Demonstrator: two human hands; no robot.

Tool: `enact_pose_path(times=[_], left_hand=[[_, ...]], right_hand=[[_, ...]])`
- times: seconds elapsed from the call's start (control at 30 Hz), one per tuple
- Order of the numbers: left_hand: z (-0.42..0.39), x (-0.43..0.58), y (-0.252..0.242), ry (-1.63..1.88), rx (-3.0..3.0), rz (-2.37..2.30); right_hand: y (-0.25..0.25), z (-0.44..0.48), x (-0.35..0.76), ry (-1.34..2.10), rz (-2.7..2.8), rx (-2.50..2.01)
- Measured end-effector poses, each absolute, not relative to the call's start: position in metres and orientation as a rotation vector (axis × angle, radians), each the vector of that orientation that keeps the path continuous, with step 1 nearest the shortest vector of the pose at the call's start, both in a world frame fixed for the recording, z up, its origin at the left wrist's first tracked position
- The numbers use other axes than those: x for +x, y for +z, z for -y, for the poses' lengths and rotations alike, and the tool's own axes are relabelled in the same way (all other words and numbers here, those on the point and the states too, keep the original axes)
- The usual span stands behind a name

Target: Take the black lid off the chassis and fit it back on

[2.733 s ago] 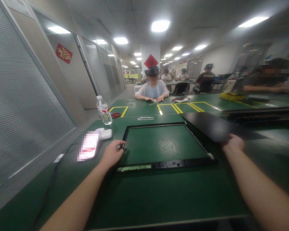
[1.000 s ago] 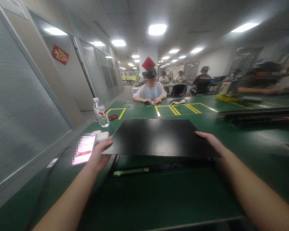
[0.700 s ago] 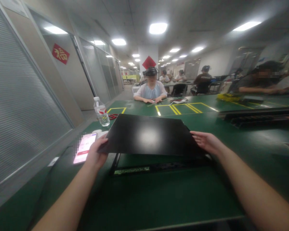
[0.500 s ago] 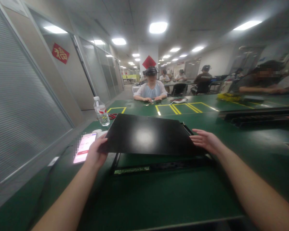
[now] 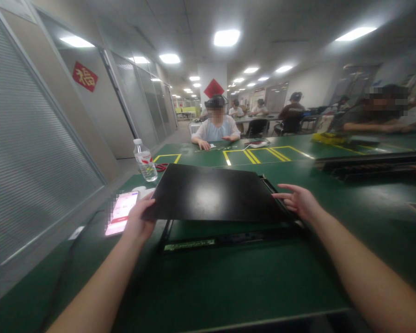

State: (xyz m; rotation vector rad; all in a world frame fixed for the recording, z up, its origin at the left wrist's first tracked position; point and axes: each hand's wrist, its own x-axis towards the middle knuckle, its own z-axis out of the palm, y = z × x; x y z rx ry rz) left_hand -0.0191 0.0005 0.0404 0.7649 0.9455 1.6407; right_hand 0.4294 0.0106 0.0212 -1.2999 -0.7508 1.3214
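A flat black panel (image 5: 208,194) with a glossy patch of reflected light is tilted over a thin dark frame (image 5: 235,239), its left side raised higher. My left hand (image 5: 141,216) is closed on the panel's left edge, thumb on top and the other fingers underneath. At the right edge, my right hand (image 5: 300,201) has its fingers stretched apart, fingertips close to the panel and the frame's side. Whether those fingertips touch is unclear. Most of the frame's inside and far part is hidden beneath the panel. A green strip shows along the frame's near bar.
A water bottle (image 5: 145,160) and a lit phone (image 5: 123,212) stand at the left of the green table (image 5: 229,286). Across the table a person (image 5: 215,125) sits working. Long black parts (image 5: 370,165) lie at the right, near another person.
My right hand's fingers have spread and drawn slightly off the panel's edge. The panel's right end sits a touch differently; my left hand keeps its hold. The person opposite has moved their hands apart.
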Motion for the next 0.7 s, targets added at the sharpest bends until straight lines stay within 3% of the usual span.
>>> enact_pose_path(times=[0.7], left_hand=[[-0.001, -0.009, 0.017, 1.561, 0.742, -1.071]], right_hand=[[0.012, -0.018, 0.442, 1.092, 0.752, -1.508]])
